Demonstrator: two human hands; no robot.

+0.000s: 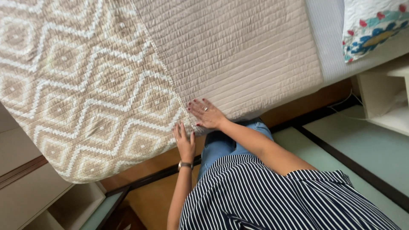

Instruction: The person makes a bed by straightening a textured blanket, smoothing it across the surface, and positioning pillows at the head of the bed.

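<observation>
Quilted bedspread [128, 85] lies over bed: patterned face with beige and white diamonds, plain beige ribbed underside folded over it along a diagonal edge. Right hand [207, 114] open, flat, fingers spread, pressing the plain fold near the bed edge. Left hand [185, 142] open, fingers straight, touching the patterned edge just beside it. Embroidered pillow [370, 27] at bed's far end.
</observation>
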